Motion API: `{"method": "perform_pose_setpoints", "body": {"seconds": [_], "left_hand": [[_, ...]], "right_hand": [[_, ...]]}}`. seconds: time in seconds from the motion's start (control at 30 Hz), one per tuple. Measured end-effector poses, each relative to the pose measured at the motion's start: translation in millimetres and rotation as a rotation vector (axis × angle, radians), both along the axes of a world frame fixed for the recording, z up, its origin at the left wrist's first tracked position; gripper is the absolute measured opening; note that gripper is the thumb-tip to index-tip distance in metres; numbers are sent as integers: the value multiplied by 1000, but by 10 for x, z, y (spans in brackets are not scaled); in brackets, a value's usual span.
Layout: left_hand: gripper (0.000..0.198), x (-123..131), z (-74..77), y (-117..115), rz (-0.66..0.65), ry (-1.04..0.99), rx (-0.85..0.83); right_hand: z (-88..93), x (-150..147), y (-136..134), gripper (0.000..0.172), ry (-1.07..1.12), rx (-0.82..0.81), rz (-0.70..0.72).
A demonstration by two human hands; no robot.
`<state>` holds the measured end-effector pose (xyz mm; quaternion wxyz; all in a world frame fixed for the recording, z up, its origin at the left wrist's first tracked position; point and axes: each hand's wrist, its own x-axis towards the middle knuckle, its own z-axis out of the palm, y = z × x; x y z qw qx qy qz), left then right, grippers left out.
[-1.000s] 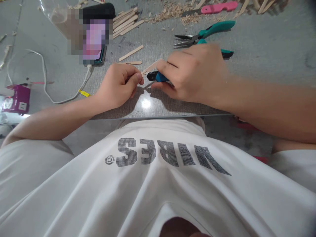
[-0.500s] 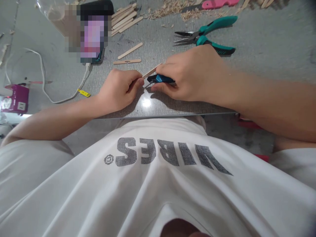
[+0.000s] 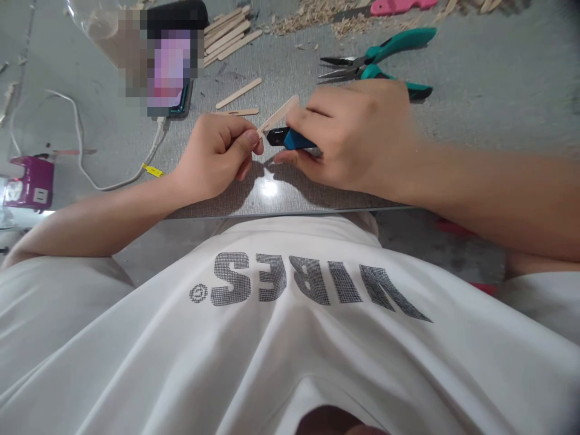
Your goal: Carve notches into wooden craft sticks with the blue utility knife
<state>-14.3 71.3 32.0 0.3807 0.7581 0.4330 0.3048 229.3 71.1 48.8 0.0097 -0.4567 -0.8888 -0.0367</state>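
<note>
A white shirt (image 3: 290, 350) fills the near half of the view. Beyond it lies a grey table (image 3: 475, 115).

The right hand (image 3: 357, 136) rests near the table's near edge, its fingers curled tight round a cutter (image 3: 290, 139) so that only the blue body and black tip show on the left. The left hand (image 3: 217, 154) sits just left of it, thumb and forefinger pinched shut on the near end of a stick (image 3: 277, 115). The stick slants up and away to the right, over the cutter's tip. Whether the blade touches the wood cannot be told.

A phone (image 3: 174, 72) stands at the far left, and a white cable (image 3: 90, 163) runs from it toward a purple plug (image 3: 29, 184) at the left edge. Green pliers (image 3: 380, 57) lie just beyond the right hand. A pile of sticks (image 3: 229, 36) and shavings (image 3: 317, 15) sit at the far edge. Two loose sticks (image 3: 238, 93) lie between the phone and the hands.
</note>
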Motion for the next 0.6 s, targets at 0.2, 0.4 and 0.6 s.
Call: {"method": "perform_pose_setpoints", "body": {"seconds": [0.2, 0.4, 0.6], "left_hand": [[31, 42, 6, -31, 61, -51, -2], [29, 37, -24, -61, 137, 107, 116], [37, 30, -43, -61, 65, 263, 229]], "right_hand": [[28, 4, 16, 72, -15, -2, -16], [25, 5, 19, 69, -65, 28, -29], [60, -34, -8, 62, -90, 10, -9]]}}
